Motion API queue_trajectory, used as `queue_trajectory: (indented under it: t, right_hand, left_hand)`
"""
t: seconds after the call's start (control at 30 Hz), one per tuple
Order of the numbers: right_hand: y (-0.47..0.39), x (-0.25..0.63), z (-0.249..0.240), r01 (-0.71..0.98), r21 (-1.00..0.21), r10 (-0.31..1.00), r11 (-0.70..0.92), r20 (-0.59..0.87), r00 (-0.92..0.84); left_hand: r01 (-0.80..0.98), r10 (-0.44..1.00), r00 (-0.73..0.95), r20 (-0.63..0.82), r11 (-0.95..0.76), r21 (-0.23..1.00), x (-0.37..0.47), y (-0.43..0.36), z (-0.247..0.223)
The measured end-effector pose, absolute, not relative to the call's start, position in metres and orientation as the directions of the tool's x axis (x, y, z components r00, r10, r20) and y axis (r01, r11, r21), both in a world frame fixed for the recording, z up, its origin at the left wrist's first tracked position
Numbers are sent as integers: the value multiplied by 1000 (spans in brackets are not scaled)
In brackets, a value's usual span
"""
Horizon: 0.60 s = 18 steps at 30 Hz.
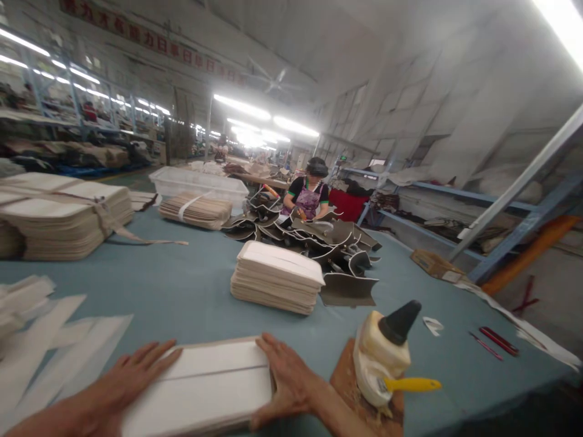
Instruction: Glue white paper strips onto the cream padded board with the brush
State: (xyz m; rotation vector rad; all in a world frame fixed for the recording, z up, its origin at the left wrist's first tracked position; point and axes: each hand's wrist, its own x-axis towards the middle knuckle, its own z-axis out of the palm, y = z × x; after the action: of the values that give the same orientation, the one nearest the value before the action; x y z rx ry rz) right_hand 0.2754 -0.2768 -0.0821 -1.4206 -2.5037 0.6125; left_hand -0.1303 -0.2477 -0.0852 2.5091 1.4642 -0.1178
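A stack of white-topped fabric panels [214, 388] with beige edges and a dark line across its top lies in front of me at the bottom of the view. My left hand [132, 376] is against its left end, fingers stretched along the upper left corner; the thumb is hidden. Around the right end my right hand [289, 379] is closed, fingers at the far corner and thumb at the near one. Just beyond stands a second, similar stack [277, 276]. To the right of my right hand is a glue-smeared bottle [382, 352] with a black cap, and a yellow-handled brush [412, 384] sticks out from its side.
Dark curved pieces [337, 243] are heaped at the far side, where a person [307, 194] sits. Tied bundles [68, 218] and a clear plastic bin [200, 182] stand left. White strips [59, 346] lie near left; a red tool [498, 341] lies right.
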Motion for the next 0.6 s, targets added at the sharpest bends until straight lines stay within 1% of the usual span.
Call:
queue_trajectory:
  t: [0.07,0.1,0.13,0.2,0.23,0.33,0.43,0.5,0.6]
  right_hand:
    - [-281,272,-62,773,-502,866,388,-89,-492]
    - [-281,269,-56,780,-518,884,350,-94,-458]
    - [-280,267,-53,795,-522,904,310,-98,-417]
    - [-277,263,-55,817,-508,924,272,-99,-369]
    - [-276,262,-60,818,-508,929,269,-87,-360]
    - [-273,265,-75,806,-535,944,252,-48,-327]
    - [-277,275,-87,797,-558,964,232,23,-265]
    - [-284,283,-96,787,-572,972,231,107,-207]
    - [-308,293,-104,782,-575,962,241,246,-116]
  left_hand:
    - [867,825,498,-269,-470,164,-125,-253,-63]
    - [875,819,483,-309,-456,160,-122,-255,-52]
    - [880,802,474,-364,-448,160,-117,-257,-43]
    - [876,773,481,-415,-438,200,-110,-261,-31]
    - [873,770,488,-410,-428,235,-108,-264,-28]
    - [868,805,489,-338,-406,287,-107,-276,-31]
    - [879,866,444,-231,-371,300,-110,-294,-43]
    - [875,893,424,-147,-363,319,-113,-307,-51]
    - [840,897,441,-33,-399,368,-120,-330,-59]
